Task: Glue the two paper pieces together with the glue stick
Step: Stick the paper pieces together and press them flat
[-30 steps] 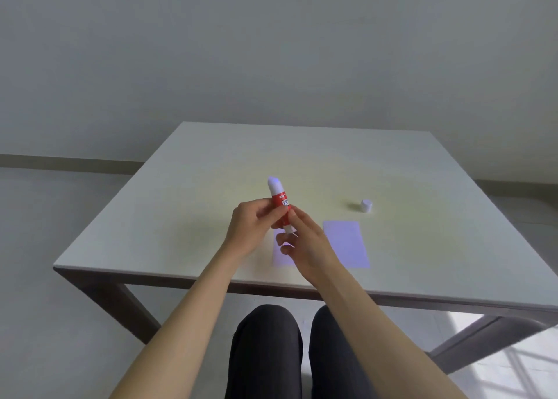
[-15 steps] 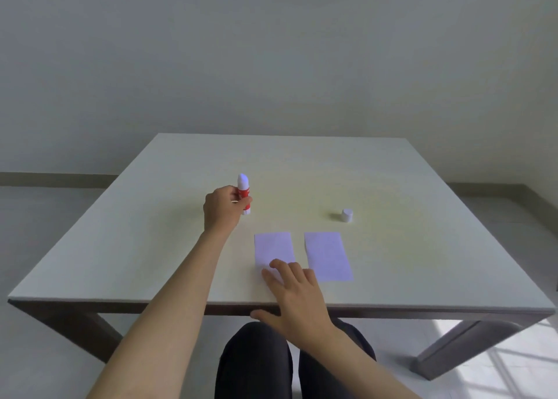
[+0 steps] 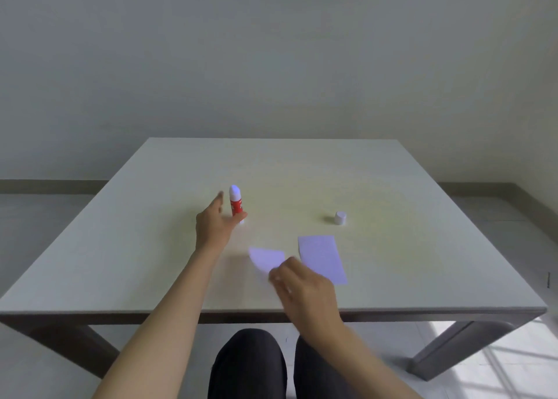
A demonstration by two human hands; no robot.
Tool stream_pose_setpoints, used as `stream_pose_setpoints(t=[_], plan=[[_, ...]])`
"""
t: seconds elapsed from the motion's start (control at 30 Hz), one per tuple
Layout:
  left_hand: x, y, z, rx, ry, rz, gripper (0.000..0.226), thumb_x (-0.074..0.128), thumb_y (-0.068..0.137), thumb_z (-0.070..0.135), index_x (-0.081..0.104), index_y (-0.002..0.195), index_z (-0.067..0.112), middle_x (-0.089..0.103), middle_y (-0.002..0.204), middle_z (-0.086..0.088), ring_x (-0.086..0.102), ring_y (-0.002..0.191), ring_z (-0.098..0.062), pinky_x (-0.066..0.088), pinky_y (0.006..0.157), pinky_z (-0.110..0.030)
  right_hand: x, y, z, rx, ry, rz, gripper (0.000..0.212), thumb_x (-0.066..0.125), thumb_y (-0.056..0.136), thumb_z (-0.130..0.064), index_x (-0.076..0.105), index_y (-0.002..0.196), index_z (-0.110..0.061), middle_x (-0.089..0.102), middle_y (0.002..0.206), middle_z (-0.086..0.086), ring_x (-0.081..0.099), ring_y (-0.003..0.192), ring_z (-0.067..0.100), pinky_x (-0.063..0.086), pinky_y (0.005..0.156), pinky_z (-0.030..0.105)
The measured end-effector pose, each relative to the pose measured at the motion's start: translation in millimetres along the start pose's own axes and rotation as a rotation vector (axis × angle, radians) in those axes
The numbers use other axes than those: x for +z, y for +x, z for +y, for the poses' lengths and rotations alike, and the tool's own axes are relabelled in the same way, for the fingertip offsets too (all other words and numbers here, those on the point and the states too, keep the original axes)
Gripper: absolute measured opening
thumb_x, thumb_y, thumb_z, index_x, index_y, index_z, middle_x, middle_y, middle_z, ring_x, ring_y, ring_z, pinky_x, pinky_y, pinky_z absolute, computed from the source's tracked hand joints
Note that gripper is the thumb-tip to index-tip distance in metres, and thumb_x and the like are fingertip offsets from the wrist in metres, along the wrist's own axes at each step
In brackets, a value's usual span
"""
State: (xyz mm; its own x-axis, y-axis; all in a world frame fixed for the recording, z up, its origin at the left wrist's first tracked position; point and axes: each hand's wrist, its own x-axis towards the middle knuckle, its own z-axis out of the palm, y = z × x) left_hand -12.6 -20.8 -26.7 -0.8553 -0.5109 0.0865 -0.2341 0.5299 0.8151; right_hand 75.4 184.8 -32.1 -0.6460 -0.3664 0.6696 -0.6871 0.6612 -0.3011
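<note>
A: Where is the glue stick (image 3: 235, 203) seen?

B: It is stood upright on the table (image 3: 151, 247), uncapped, its white tip up. That stick is taken as the landmark here. The cap (image 3: 340, 218) is set well to the right of it, on the same surface.

A: And the left hand (image 3: 215, 223)?

B: It is spread open just beside the stick, on its left and near side. The fingers are extended past the red label and the thumb lies across the base. Whether the thumb is touching the stick cannot be told; nothing is gripped.

A: The paper pieces?

B: One paper (image 3: 322, 258) is laid flat, to the right of the stick and nearer the person. The other paper (image 3: 267, 259) is found nearer than the stick, a little to its right, curled and lifted off the table at its near end.

A: By what is it lifted?

B: By the right hand (image 3: 305, 293), which is closed on that near edge in a pinch. The hand is blurred, so the fingers cannot be made out singly.
</note>
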Motion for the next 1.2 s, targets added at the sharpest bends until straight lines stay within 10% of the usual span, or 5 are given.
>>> stream_pose_setpoints(t=[0.2, 0.43, 0.77, 1.03, 1.2], plan=[[-5.4, -59.4, 23.0, 0.384, -0.211, 0.423, 0.045, 0.058, 0.089, 0.03, 0.045, 0.13, 0.015, 0.047, 0.128, -0.006, 0.051, 0.116, -0.023, 0.044, 0.094, -0.03, -38.4, 44.1, 28.9, 0.719, 0.701, 0.225, 0.022, 0.065, 0.085, -0.009, 0.06, 0.068, -0.022, 0.061, 0.069, -0.009, 0.052, 0.047, 0.004, 0.038, 0.047, 0.011], [36.3, -118.4, 53.4, -0.034, -0.536, -0.038, 0.012, 0.068, 0.083, 0.024, 0.066, 0.09, 0.015, 0.07, 0.084, 0.0, 0.07, 0.068, -0.011, 0.057, 0.067, -0.024, -35.1, 35.9, 40.8, 1.127, 1.097, 0.328, 0.013, 0.069, 0.082, -0.011, 0.057, 0.077, -0.011, 0.053, 0.061, 0.001, 0.045, 0.037, 0.008, 0.032, 0.038, 0.017], [34.1, -101.5, 63.4, -0.019, -0.422, -0.24, 0.018, 0.073, 0.077, 0.017, 0.069, 0.061, 0.022, 0.074, 0.064, 0.013, 0.073, 0.062, -0.01, 0.055, 0.073, -0.029, -66.5, 37.1, 77.2, 0.907, 0.691, -0.022, 0.009, 0.066, 0.083, -0.016, 0.069, 0.075, -0.014, 0.062, 0.06, -0.006, 0.046, 0.041, -0.003, 0.036, 0.048, 0.015], [50.3, -99.2, 56.6, -0.028, -0.312, -0.23, 0.01, 0.077, 0.073, 0.018, 0.068, 0.075, 0.016, 0.077, 0.081, -0.007, 0.071, 0.058, -0.006, 0.048, 0.059, -0.012, -63.4, 26.4, 95.3, 1.021, 0.812, -0.216, 0.006, 0.066, 0.081, -0.006, 0.068, 0.076, -0.008, 0.06, 0.058, -0.001, 0.039, 0.049, 0.014, 0.029, 0.042, 0.017], [59.8, -101.7, 50.8, 0.022, -0.156, -0.184, 0.036, 0.08, 0.071, 0.027, 0.049, 0.086, 0.016, 0.076, 0.077, -0.004, 0.072, 0.074, -0.018, 0.051, 0.067, -0.033, -55.5, 17.8, 102.0, 1.02, 0.653, -0.224, 0.013, 0.07, 0.077, -0.004, 0.063, 0.075, -0.015, 0.062, 0.054, -0.003, 0.045, 0.047, 0.012, 0.035, 0.046, 0.019]])
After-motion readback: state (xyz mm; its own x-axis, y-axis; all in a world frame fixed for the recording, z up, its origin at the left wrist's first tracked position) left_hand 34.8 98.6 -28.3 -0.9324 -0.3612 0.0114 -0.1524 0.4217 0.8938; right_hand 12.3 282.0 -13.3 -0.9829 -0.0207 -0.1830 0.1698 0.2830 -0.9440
